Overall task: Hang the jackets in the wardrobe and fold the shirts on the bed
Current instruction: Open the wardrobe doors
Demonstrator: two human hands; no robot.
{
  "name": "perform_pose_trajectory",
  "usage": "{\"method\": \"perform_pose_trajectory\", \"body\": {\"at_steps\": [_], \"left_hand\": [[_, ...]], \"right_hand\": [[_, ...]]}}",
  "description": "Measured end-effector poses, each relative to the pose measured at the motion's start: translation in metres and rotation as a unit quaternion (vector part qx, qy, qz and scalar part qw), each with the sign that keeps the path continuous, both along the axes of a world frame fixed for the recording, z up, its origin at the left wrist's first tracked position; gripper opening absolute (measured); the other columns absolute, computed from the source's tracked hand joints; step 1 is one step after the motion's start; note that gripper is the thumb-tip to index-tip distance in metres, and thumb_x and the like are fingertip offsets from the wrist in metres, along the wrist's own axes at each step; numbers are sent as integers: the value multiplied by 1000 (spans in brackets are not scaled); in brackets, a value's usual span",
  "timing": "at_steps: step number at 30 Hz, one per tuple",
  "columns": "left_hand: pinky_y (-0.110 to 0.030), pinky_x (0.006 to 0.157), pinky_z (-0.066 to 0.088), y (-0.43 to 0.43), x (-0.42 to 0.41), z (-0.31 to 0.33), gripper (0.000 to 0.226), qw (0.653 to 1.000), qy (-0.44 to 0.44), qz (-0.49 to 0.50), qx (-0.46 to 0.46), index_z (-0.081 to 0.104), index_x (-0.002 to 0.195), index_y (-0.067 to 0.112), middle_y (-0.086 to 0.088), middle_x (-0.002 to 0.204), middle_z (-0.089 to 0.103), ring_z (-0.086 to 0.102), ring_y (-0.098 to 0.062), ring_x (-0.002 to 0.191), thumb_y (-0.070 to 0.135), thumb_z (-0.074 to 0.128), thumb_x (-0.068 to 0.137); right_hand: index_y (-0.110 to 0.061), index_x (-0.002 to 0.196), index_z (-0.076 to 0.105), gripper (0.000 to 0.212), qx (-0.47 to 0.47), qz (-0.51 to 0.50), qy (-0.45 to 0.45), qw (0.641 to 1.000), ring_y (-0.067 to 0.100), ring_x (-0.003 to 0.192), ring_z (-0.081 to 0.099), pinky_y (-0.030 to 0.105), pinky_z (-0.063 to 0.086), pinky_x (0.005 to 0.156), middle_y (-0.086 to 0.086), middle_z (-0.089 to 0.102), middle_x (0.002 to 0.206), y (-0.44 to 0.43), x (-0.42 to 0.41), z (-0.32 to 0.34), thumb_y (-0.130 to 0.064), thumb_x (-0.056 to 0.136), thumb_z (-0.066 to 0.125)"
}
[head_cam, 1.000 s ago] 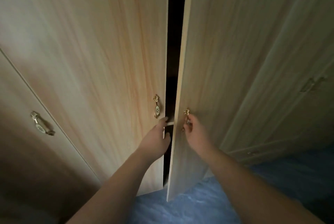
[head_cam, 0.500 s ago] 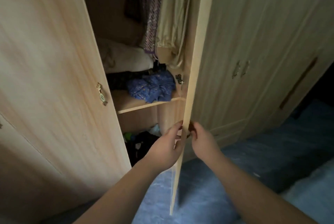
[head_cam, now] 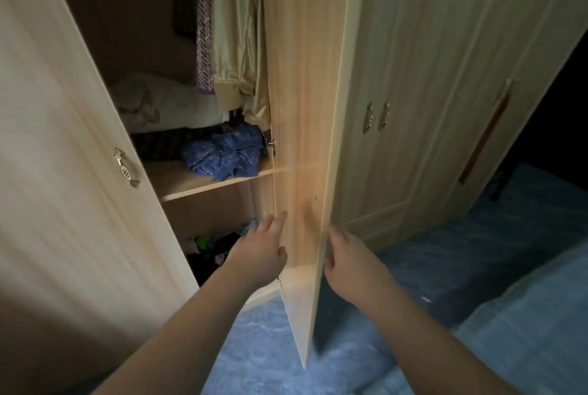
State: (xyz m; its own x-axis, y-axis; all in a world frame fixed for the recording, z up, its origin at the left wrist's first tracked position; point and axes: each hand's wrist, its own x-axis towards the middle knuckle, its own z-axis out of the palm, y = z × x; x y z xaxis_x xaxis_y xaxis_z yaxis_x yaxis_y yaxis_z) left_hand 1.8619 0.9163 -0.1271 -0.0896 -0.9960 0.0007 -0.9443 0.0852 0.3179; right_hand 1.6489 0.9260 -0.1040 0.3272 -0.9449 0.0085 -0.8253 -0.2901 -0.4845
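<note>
The door edge is gripped by the right hand; its inner face is touched by the left hand, fingers straight.

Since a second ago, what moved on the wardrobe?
The right door swung wide open, showing hanging clothes and a shelf. The left hand went from the gap to pressing the door's inner face. The right hand stays at the door's outer side.

Both forearms are stretched forward; the left hand is held flat, fingers straight; the right hand is curled round the door edge.
</note>
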Motion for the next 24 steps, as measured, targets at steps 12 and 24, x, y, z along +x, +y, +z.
{"method": "perform_pose_trajectory", "body": {"at_steps": [12,24], "left_hand": [[-47,121,20,52,149,11,69,976,-122,177,31,11,159,26,-5,166,14,13,-28,152,40,42,99],[-39,101,47,-52,352,-7,59,950,115,287,-47,25,151,28,0,151,44,52,-25,129,40,47,98]], "right_hand": [[-24,156,16,67,-117,164,76,976,22,151,15,37,21,121,2,20,164,-27,147,-5,-38,97,44],[-31,155,14,66,-130,184,30,974,15,151,16,34,22,119,-5,18,164,-141,364,18,-39,99,47]]}}
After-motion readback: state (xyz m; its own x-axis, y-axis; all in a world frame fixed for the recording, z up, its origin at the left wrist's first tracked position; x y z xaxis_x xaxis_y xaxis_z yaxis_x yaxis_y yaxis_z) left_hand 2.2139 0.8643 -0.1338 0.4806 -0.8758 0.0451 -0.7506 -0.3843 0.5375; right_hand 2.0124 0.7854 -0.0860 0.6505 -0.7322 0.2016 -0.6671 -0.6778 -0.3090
